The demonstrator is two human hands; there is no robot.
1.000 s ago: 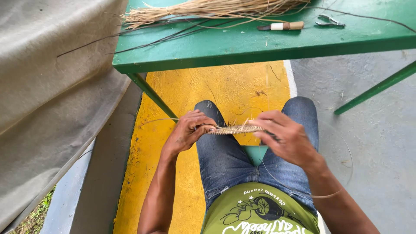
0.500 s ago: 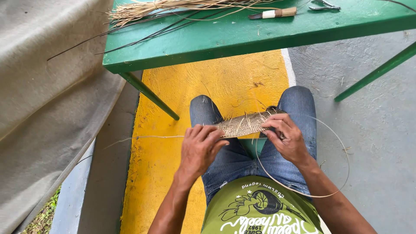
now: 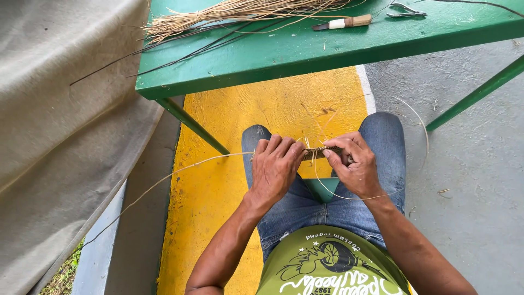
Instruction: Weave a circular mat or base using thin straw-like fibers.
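Hands over the denim lap: left hand (image 3: 274, 166) curls closed around one end of a narrow woven straw-coloured fibre strip (image 3: 321, 151), hiding most of it; right hand (image 3: 356, 164) pinches the other end. Thin pale strand (image 3: 180, 170) trails left. Green painted table (image 3: 305, 52) edge carries a dry reed bundle (image 3: 240, 12), cut off at the top.

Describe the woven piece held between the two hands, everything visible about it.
The woven piece is a small, narrow band of tan plant fibre, seen edge-on and lying roughly level above the knees. The left hand covers its left end; the right hand pinches its right end. Short fibre ends stick up from it, and a long pale strand trails away leftward. Its pattern is too hidden to tell.
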